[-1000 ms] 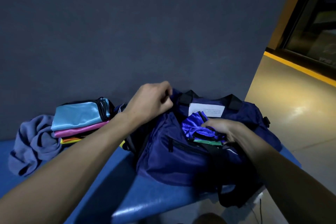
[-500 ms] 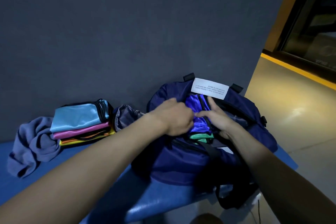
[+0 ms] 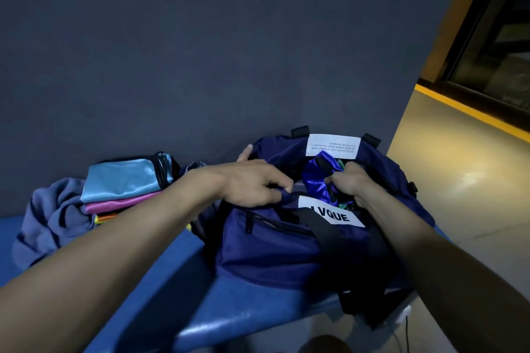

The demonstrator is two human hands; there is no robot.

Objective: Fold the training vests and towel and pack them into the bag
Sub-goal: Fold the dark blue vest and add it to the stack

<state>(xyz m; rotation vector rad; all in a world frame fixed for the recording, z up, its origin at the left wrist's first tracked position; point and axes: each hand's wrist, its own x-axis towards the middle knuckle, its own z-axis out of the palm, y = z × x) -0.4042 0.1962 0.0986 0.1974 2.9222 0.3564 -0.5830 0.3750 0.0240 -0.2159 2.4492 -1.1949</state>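
A navy duffel bag [image 3: 275, 246] with white labels stands open on the blue bench [image 3: 177, 289]. My left hand [image 3: 255, 183] grips the near rim of the bag's opening. My right hand [image 3: 348, 185] is inside the opening, fingers curled round a shiny purple vest [image 3: 317, 180]; green fabric shows under it. To the left lies a stack of folded vests [image 3: 126, 180], light blue on top, pink and orange below. A grey-purple towel [image 3: 54, 215] lies crumpled beside the stack.
A dark wall [image 3: 229, 51] rises right behind the bench. The bag's black strap [image 3: 327, 229] hangs over its front. A tan floor [image 3: 473, 180] with a yellow-edged step lies to the right.
My left hand moved off the purple vest to the bag's near rim. My right hand closed round the vest and pushed it deeper. The front label came into sight.
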